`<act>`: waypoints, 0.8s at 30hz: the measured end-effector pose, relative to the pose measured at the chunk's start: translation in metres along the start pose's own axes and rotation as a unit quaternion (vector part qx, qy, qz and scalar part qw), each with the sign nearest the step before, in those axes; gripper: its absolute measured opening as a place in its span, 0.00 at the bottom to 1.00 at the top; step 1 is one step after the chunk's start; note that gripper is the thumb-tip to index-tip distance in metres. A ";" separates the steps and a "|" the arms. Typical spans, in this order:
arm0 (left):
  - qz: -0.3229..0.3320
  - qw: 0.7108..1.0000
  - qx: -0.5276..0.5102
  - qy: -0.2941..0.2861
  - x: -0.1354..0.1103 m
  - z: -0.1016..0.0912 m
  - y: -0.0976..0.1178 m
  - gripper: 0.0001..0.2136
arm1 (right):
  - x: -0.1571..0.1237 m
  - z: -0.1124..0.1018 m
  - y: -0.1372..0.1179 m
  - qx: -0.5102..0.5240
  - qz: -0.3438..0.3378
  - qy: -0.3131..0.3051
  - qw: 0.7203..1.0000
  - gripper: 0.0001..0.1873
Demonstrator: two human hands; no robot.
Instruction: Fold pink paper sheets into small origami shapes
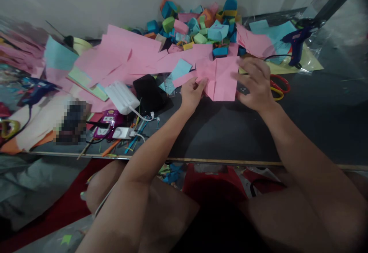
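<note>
Dark tabletop (212, 134) beneath, the left hand (191, 93) pinches pink paper (226, 79), the right hand (257, 84) spread at its edge.

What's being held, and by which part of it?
A creased pink paper sheet, by its left side in the left hand; whether the right hand grips its right edge is unclear.

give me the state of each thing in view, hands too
Pink sheet, creased, between the hands
Left hand, fingers on the sheet, grip unclear
Right hand, fingers spread at the sheet's right edge
Folded paper blocks, heaped
White power bank, cable attached
White charger, cable attached
Scissors at right, blades hidden
Blue glue gun at right, unheld
</note>
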State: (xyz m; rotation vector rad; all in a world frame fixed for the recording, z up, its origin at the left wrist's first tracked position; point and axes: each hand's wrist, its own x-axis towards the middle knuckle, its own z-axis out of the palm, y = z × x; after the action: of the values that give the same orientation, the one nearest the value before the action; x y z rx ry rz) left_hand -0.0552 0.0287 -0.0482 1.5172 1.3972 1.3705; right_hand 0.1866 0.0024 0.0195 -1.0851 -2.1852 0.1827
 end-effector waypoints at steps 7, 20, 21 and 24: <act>0.054 0.986 0.140 -0.071 -0.005 -0.007 0.009 0.07 | 0.004 0.009 0.002 0.062 -0.073 -0.214 0.972 0.17; 0.283 0.873 0.217 -0.332 -0.007 -0.018 0.027 0.05 | 0.001 0.016 0.007 0.118 0.179 -0.160 0.963 0.07; 0.283 0.872 0.220 -0.333 -0.007 -0.018 0.028 0.05 | 0.000 0.019 0.006 0.120 0.194 -0.141 0.963 0.10; 0.291 0.870 0.222 -0.331 -0.010 -0.017 0.031 0.05 | 0.000 0.026 0.003 0.131 0.227 -0.109 0.959 0.17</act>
State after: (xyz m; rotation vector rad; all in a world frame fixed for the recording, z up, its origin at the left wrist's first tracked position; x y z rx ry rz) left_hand -0.0616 0.0094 -0.0177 2.5570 0.8577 0.6788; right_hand 0.1724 0.0086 -0.0015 -1.4488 -1.9856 0.8066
